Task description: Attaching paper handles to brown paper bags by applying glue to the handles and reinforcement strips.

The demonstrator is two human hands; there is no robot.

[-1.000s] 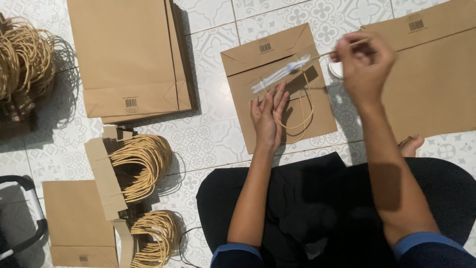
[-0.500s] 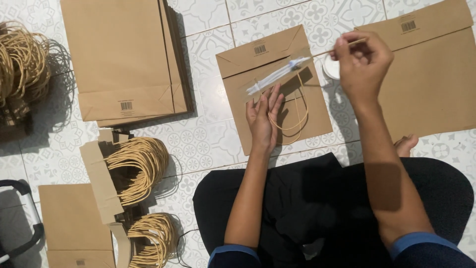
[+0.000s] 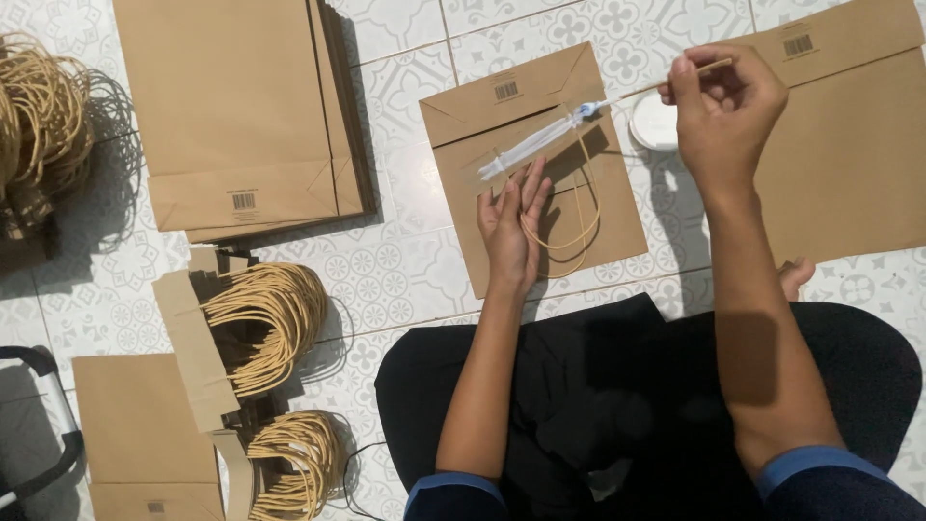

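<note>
A flat brown paper bag [image 3: 617, 217] lies on the patterned tile floor in front of me. On it rests a cardboard strip with a tan cord handle [image 3: 569, 227] looping below. White glue [image 3: 531, 147] is spread along the strip. My left hand [image 3: 511, 227] lies flat on the bag, fingers pressing the strip's lower edge. My right hand [image 3: 723, 111] pinches a thin wooden stick [image 3: 627, 94] whose glue-tipped end touches the strip's right end. A small white glue cup [image 3: 654, 123] sits just under that hand.
A stack of brown bags [image 3: 236, 111] lies at the upper left, another large bag [image 3: 849, 135] at the right. Bundles of cord handles [image 3: 265, 323] on cardboard strips sit at the left, more [image 3: 43, 111] at the far left. My crossed legs [image 3: 637, 405] fill the bottom.
My right hand has shifted slightly right and up, drawing the stick's tip along the strip toward its right end and uncovering the white cup. The left hand stays pressed in place.
</note>
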